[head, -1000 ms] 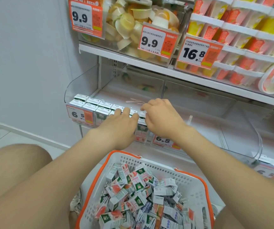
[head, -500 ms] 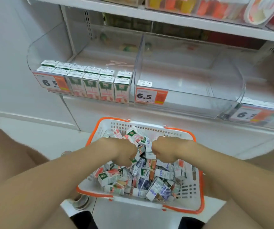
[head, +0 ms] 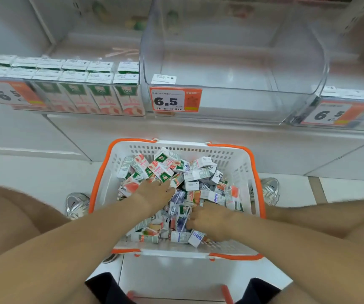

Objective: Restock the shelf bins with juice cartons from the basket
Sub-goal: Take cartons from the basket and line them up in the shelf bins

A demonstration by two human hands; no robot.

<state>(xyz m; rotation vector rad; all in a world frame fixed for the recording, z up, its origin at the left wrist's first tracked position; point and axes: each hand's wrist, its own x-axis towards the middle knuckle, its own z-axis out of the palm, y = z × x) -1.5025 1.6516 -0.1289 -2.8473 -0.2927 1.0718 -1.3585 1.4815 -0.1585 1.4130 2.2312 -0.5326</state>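
Your left hand [head: 154, 193] lies flat, fingers nearly straight and spread over the peach-printed cartons [head: 165, 165] at the left-middle of the basket [head: 238, 163]. It touches them but closes round none. Your right hand [head: 211, 220] sits at the basket's near right, fingers curled down into the pile against a purple carton [head: 181, 223]; whether it has actually pinched that one cannot be told from this view. These cartons look small, light and stiff-edged, probably with slick printed skins, so they should slide off one another rather than tangle. A hard squeeze would likely dent the walls. Take each across its two broad faces, or gather several side by side between both palms. The loose stock lies heaped every way up inside the basket. Beyond the basket to the left, the left bin [head: 102, 93] holds two upright rows. Directly beyond the basket, the middle bin [head: 242, 99] has plenty of room.
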